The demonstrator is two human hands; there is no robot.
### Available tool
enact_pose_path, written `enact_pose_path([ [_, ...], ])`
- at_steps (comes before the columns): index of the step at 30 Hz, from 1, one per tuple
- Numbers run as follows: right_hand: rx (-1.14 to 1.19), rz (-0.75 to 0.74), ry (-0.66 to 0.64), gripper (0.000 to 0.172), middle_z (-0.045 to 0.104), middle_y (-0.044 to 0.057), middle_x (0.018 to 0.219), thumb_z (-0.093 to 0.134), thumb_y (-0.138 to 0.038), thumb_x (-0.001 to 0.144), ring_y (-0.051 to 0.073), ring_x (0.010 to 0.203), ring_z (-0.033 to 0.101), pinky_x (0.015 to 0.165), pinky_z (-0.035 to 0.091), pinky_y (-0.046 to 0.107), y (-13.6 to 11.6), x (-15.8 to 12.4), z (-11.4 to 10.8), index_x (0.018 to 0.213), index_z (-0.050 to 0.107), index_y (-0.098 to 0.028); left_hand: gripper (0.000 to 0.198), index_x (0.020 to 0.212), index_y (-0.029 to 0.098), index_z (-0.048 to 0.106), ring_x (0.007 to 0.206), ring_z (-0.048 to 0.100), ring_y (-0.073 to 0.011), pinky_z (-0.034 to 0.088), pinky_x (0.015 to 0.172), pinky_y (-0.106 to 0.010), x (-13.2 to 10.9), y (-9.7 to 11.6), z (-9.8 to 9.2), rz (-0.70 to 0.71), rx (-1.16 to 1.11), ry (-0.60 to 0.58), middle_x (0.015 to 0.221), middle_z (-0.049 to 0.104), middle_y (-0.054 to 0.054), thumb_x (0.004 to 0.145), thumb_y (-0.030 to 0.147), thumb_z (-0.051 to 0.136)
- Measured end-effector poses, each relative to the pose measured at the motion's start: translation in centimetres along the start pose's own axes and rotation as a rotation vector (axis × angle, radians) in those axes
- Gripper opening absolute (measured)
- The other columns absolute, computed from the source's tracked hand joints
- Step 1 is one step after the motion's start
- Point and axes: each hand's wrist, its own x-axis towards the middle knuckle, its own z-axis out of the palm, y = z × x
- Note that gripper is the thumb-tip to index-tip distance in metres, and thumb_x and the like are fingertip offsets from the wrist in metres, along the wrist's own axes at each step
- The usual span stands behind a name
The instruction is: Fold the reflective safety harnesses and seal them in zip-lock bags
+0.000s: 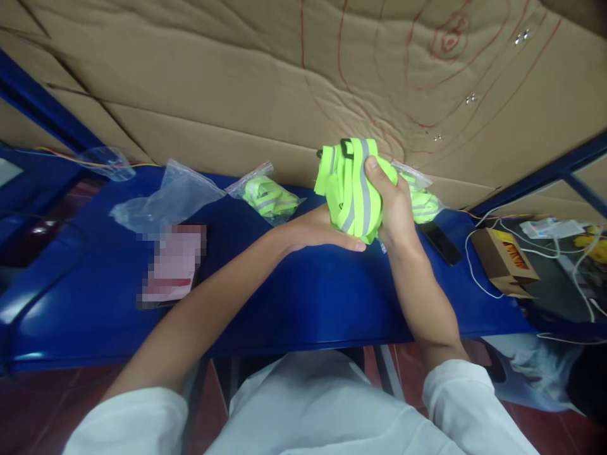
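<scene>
A bundle of neon yellow-green straps (pixel 355 189) with grey reflective stripes and black buckles is held above the blue table. My right hand (pixel 392 205) grips it from the right, thumb on its front. Under its lower left side lies my left hand (pixel 327 231), thumb along the bottom edge; its other fingers are hidden behind the bundle. A clear bag with similar straps (pixel 268 197) rests on the table to the left. Another bagged bundle (pixel 423 201) sits behind my right hand.
On the blue table (pixel 313 303) are an empty clear bag (pixel 165 196), a blurred pinkish packet (pixel 175 264), a black phone (pixel 441 242) and a cardboard box (pixel 503 260) with white cables. A cardboard wall (pixel 213 82) stands behind, with blue frame bars at both sides.
</scene>
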Motion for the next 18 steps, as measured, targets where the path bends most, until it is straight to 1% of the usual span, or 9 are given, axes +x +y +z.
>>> enact_pose_path([
  [2,-0.002,-0.005,0.042,0.054,0.078,0.005,0.106,0.057,-0.076,0.094,0.028,0.104,0.075,0.083,0.063,0.04,0.0,-0.1,0.1,0.114,0.069,-0.027,0.047,0.114,0.016,0.072,0.114,0.073,-0.0275,0.059,0.102,-0.041,0.1,-0.6,0.2,0.025,0.0,-0.002,0.116,0.079,-0.01,0.071,0.024,0.09],
  [4,0.031,-0.04,0.081,0.048,0.077,0.005,0.109,0.062,-0.071,0.094,0.027,0.104,0.075,0.089,0.062,0.041,-0.3,0.0,-0.2,0.11,0.071,-0.027,0.038,0.107,0.014,0.073,0.102,0.077,-0.0277,0.061,0.096,-0.042,0.4,-1.4,0.0,0.05,0.062,-0.005,0.106,0.08,-0.011,0.075,0.027,0.087],
  [5,0.056,-0.059,0.095,0.043,0.077,0.004,0.109,0.065,-0.067,0.094,0.026,0.104,0.075,0.093,0.062,0.041,-0.5,0.1,-0.4,0.108,0.072,-0.027,0.036,0.105,0.013,0.073,0.099,0.077,-0.0283,0.062,0.095,-0.043,0.6,-1.7,-0.4,0.072,0.121,0.004,0.104,0.08,-0.012,0.076,0.03,0.086],
  [7,0.073,-0.071,0.119,0.037,0.076,0.001,0.109,0.073,-0.062,0.09,0.025,0.105,0.074,0.097,0.061,0.041,-0.8,0.5,-1.1,0.106,0.072,-0.029,0.039,0.104,0.012,0.074,0.102,0.076,-0.03,0.06,0.097,-0.044,1.1,-2.2,-1.5,0.153,0.275,0.072,0.105,0.08,-0.013,0.076,0.038,0.085],
  [9,0.041,-0.042,0.134,0.039,0.075,-0.001,0.106,0.078,-0.062,0.085,0.024,0.108,0.072,0.097,0.06,0.041,-0.8,0.9,-1.8,0.104,0.07,-0.029,0.042,0.103,0.012,0.075,0.109,0.073,-0.031,0.057,0.103,-0.043,1.4,-2.3,-2.8,0.26,0.434,0.16,0.108,0.079,-0.014,0.078,0.044,0.082],
  [11,0.006,0.011,0.1,0.043,0.074,0.0,0.101,0.077,-0.066,0.083,0.023,0.107,0.071,0.097,0.06,0.04,-0.3,1.4,-2.4,0.099,0.068,-0.028,0.04,0.101,0.012,0.075,0.109,0.071,-0.0307,0.055,0.104,-0.042,1.4,-1.9,-4.0,0.325,0.574,0.225,0.106,0.078,-0.013,0.081,0.046,0.078],
  [14,0.006,0.082,-0.02,0.047,0.072,0.001,0.092,0.072,-0.071,0.086,0.023,0.099,0.071,0.095,0.059,0.042,1.1,2.1,-2.7,0.089,0.065,-0.025,0.033,0.09,0.011,0.075,0.097,0.07,-0.0281,0.056,0.098,-0.04,0.9,-0.9,-5.0,0.314,0.725,0.276,0.088,0.074,-0.009,0.086,0.044,0.071],
  [16,-0.01,0.108,-0.051,0.049,0.073,0.002,0.092,0.068,-0.073,0.088,0.024,0.098,0.071,0.098,0.058,0.044,2.1,2.4,-2.5,0.087,0.066,-0.024,0.031,0.088,0.012,0.074,0.092,0.069,-0.0264,0.056,0.096,-0.04,0.6,-0.4,-5.3,0.296,0.743,0.291,0.082,0.071,-0.007,0.086,0.042,0.071],
  [18,-0.072,0.108,-0.026,0.052,0.076,0.003,0.096,0.062,-0.075,0.091,0.026,0.103,0.071,0.102,0.056,0.045,2.9,2.7,-2.1,0.09,0.069,-0.024,0.03,0.095,0.012,0.075,0.09,0.068,-0.0254,0.056,0.094,-0.04,0.6,-0.3,-5.3,0.274,0.707,0.296,0.084,0.072,-0.007,0.084,0.039,0.072],
])
